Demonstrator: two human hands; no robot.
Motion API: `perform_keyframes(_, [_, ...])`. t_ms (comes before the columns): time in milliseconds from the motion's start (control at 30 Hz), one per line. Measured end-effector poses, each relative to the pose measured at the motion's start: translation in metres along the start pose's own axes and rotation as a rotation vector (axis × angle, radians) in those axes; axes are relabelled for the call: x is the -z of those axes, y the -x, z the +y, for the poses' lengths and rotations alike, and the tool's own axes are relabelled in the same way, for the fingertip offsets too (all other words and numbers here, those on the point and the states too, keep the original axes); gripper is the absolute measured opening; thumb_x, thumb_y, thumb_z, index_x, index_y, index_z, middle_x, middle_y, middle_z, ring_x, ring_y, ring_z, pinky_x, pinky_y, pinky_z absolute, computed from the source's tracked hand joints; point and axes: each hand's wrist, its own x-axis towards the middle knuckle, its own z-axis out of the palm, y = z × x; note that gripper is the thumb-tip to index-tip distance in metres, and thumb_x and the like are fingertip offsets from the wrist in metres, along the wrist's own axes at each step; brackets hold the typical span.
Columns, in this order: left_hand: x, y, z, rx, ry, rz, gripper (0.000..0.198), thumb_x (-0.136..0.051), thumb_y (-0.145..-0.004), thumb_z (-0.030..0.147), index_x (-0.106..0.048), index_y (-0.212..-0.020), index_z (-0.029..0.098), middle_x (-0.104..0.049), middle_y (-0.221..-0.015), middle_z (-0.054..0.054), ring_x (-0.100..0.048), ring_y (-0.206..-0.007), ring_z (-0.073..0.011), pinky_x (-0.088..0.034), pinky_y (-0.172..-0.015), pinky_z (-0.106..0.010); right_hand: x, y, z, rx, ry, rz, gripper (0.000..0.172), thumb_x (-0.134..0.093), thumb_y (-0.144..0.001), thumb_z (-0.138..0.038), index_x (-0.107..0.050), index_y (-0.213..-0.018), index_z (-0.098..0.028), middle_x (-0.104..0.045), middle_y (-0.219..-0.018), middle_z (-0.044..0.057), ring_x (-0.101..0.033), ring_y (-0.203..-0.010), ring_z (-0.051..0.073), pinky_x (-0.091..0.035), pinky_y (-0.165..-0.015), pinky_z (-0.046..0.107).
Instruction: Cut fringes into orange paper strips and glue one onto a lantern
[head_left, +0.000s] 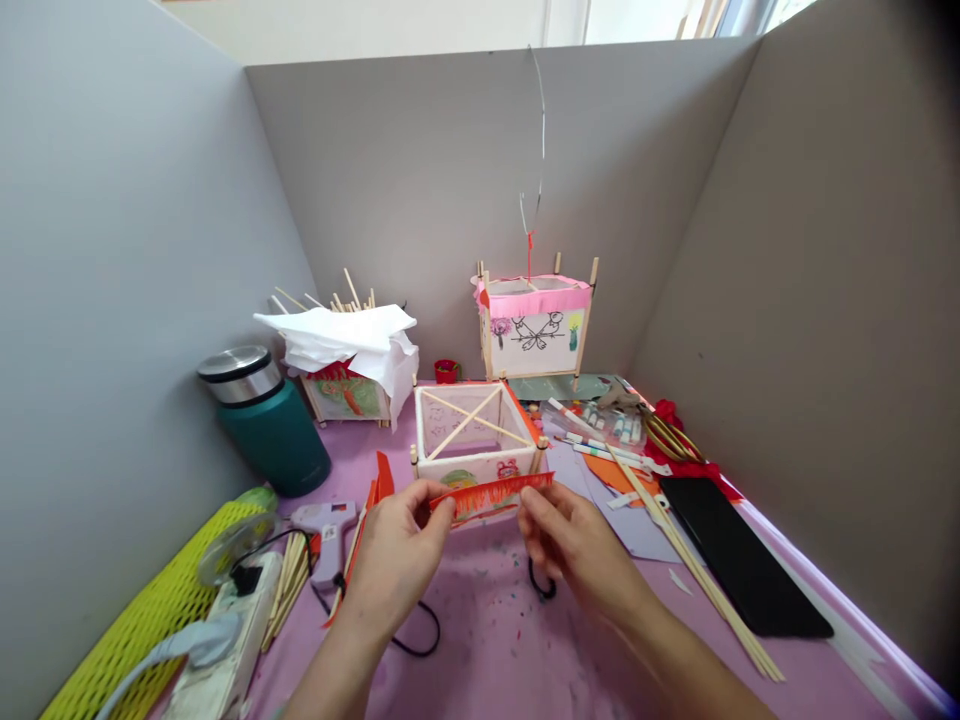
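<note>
A fringed strip of red-orange paper (491,495) is stretched level between my two hands. My left hand (401,550) pinches its left end between thumb and fingers, and my right hand (566,535) pinches the right end. Just behind the strip stands a box-shaped paper lantern (465,465) with a stick frame, crossed sticks over its top and drawings on its sides. The strip covers the lower part of the lantern's front; I cannot tell whether it touches. Orange-red trim runs along the lantern's right top edge.
A pink-trimmed lantern (536,345) stands at the back under a wire. On the left are a teal bottle (274,430), a purple glue gun (328,540), a power strip (236,630) and a lantern under white paper (345,335). At right lie a black phone (742,555), sticks (697,570) and markers (607,447).
</note>
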Motion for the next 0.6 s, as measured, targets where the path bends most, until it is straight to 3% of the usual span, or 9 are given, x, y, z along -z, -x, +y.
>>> perform_keyframes(133, [-0.001, 0.0, 0.007, -0.014, -0.146, 0.051, 0.022, -0.057, -0.077, 0.039, -0.07, -0.077, 0.021, -0.065, -0.061, 0.001, -0.058, -0.057, -0.0164, -0.039, -0.053, -0.024, -0.003, -0.011, -0.001, -0.001, -0.089, 0.082, 0.041, -0.067, -0.073, -0.054, -0.05, -0.07, -0.018, -0.051, -0.057, -0.007, -0.04, -0.037, 0.002, -0.021, -0.032, 0.013])
perform_keyframes(233, [-0.004, -0.001, 0.01, -0.054, -0.245, 0.152, 0.022, -0.055, -0.08, 0.04, -0.066, -0.082, 0.021, -0.063, -0.06, 0.002, -0.057, -0.057, -0.0164, -0.039, -0.055, -0.025, -0.004, -0.016, -0.001, -0.008, -0.127, 0.12, 0.043, -0.07, -0.07, -0.055, -0.049, -0.065, -0.017, -0.05, -0.053, -0.007, -0.039, -0.035, 0.002, -0.019, -0.031, 0.014])
perform_keyframes(400, [-0.014, -0.004, 0.007, -0.298, -0.446, 0.419, 0.009, -0.058, -0.08, 0.029, -0.059, -0.079, 0.02, -0.061, -0.066, 0.001, -0.056, -0.058, -0.0155, -0.039, -0.059, -0.027, -0.009, -0.018, -0.001, 0.029, -0.09, 0.214, 0.045, -0.068, -0.071, -0.055, -0.05, -0.058, -0.016, -0.05, -0.049, -0.006, -0.037, -0.033, 0.002, -0.02, -0.033, 0.015])
perform_keyframes(500, [-0.018, -0.005, 0.004, -0.447, -0.521, 0.478, 0.008, -0.057, -0.082, 0.023, -0.059, -0.075, 0.019, -0.059, -0.071, 0.0, -0.056, -0.065, -0.0155, -0.04, -0.061, -0.027, -0.012, -0.019, 0.0, 0.056, -0.086, 0.25, 0.044, -0.066, -0.074, -0.053, -0.051, -0.057, -0.016, -0.052, -0.049, -0.005, -0.038, -0.033, 0.002, -0.022, -0.034, 0.015])
perform_keyframes(600, [-0.018, -0.007, 0.004, -0.503, -0.548, 0.541, 0.005, -0.059, -0.081, 0.022, -0.062, -0.078, 0.019, -0.056, -0.08, -0.002, -0.056, -0.073, -0.0167, -0.041, -0.065, -0.028, -0.013, -0.02, 0.001, 0.072, -0.094, 0.271, 0.044, -0.065, -0.075, -0.052, -0.05, -0.056, -0.016, -0.05, -0.048, -0.005, -0.037, -0.033, 0.002, -0.022, -0.035, 0.015])
